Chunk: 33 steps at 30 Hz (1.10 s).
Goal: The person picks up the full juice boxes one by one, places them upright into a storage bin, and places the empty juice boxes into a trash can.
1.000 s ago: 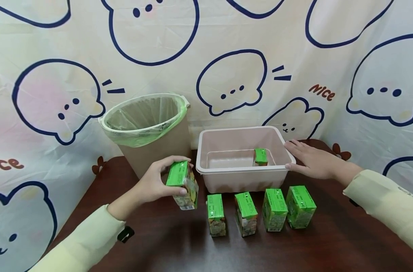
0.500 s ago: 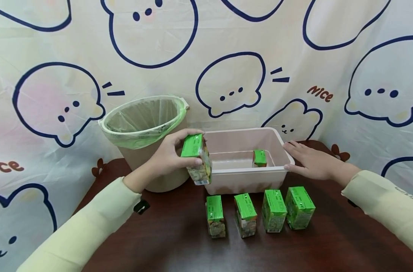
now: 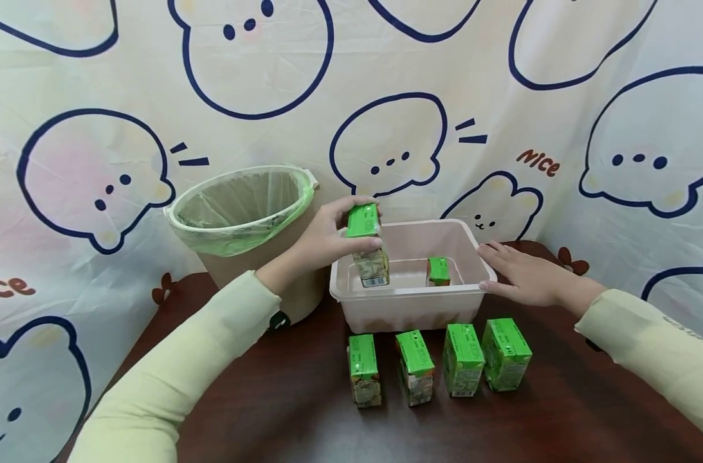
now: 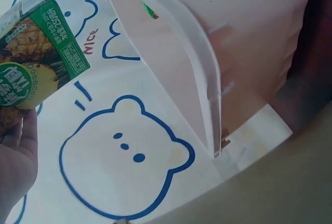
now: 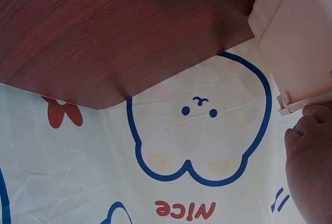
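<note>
Plainly, left fingers [image 3: 345,206] pinch one carton [image 3: 372,265] of six while outstretched right fingers [image 3: 498,259] touch one tub [image 3: 411,313].

Green-topped carton [image 3: 372,266], pineapple-printed, held over pink bin [image 3: 410,312]

Backed by a pale cloth backdrop [image 3: 270,148], printed with navy-outlined bear-like heads [image 3: 96,173], red-brown flowers [image 3: 574,260] and the word "Nice" [image 3: 538,163] (whole at right, cut off at the left edge). Shows, left of centre, a tan waste bin [image 3: 241,260], lined with a translucent green bag [image 3: 235,240] folded over its top. Stands on a dark, wood-grained tabletop [image 3: 258,399].
</note>
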Available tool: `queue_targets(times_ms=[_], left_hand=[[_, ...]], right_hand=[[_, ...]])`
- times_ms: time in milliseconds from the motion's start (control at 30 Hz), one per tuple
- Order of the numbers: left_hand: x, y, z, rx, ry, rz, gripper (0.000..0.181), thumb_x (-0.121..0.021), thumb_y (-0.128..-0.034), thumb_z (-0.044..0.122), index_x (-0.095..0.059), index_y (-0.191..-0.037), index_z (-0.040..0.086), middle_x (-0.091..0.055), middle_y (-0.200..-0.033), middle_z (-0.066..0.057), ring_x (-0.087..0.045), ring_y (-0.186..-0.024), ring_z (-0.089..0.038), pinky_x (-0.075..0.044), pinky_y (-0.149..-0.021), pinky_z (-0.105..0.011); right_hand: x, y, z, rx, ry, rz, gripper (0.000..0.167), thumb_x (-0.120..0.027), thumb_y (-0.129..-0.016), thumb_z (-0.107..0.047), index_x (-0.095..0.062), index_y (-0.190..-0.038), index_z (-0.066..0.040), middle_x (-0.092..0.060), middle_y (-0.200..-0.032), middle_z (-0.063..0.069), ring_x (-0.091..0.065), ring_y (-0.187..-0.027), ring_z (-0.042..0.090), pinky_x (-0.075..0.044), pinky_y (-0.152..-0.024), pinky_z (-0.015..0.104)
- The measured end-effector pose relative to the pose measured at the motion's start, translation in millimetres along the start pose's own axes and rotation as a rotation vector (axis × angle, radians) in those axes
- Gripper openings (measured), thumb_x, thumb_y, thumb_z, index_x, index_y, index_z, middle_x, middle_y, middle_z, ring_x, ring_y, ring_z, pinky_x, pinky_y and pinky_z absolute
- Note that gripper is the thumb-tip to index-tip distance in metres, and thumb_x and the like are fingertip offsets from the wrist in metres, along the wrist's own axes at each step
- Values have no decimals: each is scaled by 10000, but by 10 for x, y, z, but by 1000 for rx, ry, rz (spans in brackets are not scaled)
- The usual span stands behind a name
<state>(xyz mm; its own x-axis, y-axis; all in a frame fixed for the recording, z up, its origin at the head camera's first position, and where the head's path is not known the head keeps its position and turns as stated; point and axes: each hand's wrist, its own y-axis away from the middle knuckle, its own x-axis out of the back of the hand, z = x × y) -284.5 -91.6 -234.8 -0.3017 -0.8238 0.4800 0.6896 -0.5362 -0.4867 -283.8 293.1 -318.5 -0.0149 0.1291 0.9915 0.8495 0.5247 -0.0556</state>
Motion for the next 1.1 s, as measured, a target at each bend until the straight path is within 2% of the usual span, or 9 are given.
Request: queue_targets(times_ms=[267, 567, 800, 1100], left_hand=[[-190, -256, -151, 82, -45, -27, 558, -790, -819, 176, -563, -1316, 69, -616, -1028, -78, -603, -831, -214, -543, -716, -320], [-397, -500, -366, 129, -71, -58, 564, -788, -827, 248, -559, -1311, 72, -593, -1045, -65, -583, -854, -190, -523, -731, -288], [-539, -552, -523, 174, -117, -84, 558, -769, -848, 298, -560, -1326, 98, -598, -1043, -54, -575, -855, -197, -517, -711, -274], [-670, -562, -736, 209, -89, -143, 593, -779, -825, 372, -563, -1306, 101, -600, -1000, -67, -572, -810, -186, -510, -704, -296]], right_hand=[[-37, 8, 31, -6, 4, -4, 840, -436, -956, -610, -234, -1535, -36, -231, -1553, 245, -215, -1404, 458, -267, -1045, 660], [-66, 19, 74, -10, 12, 0, 834, -421, -960, -614, -226, -1540, -46, -225, -1557, 239, -208, -1410, 448, -263, -1055, 649], [-28, 1, 12, -6, -1, -4, 832, -425, -961, -609, -224, -1541, -47, -220, -1561, 233, -205, -1414, 439, -268, -1055, 646], [-25, -16, 25, 9, 3, 7, 832, -438, -959, -599, -225, -1539, -43, -222, -1560, 232, -208, -1413, 439, -279, -1042, 655]])
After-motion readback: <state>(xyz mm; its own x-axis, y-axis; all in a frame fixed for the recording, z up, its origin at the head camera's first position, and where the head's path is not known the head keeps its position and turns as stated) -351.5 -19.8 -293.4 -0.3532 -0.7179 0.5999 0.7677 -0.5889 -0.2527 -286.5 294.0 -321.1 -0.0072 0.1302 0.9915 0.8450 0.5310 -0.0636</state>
